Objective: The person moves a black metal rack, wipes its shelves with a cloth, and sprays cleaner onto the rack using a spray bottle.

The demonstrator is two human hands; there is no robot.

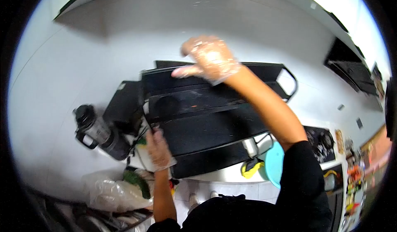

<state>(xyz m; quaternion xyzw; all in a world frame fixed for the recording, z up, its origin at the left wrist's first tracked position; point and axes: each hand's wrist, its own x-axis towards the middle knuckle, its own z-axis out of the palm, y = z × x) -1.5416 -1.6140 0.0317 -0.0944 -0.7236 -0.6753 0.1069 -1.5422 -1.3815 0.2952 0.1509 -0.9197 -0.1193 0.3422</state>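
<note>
A black two-tier rack point(206, 133) with raised edges stands in front of me. My left hand point(159, 149), in a clear plastic glove, is closed on the rack's left side; its fingertips are partly blurred. Over the rack's back edge is my right hand point(211, 58), also gloved. Its thumb is stretched out apart from the bent fingers, and nothing shows in it. Whether the right thumb touches the rack, I cannot tell. The upper shelf holds only a small orange speck; part of it is hidden behind my right forearm.
Left of the rack stand a black-lidded blender point(99, 128) and a black box-shaped item point(122, 104). A plastic bag point(115, 195) and a green cucumber-like vegetable point(138, 182) lie lower left. At right are a turquoise basin point(273, 164), a yellow-black cloth point(251, 168) and a stove point(320, 143).
</note>
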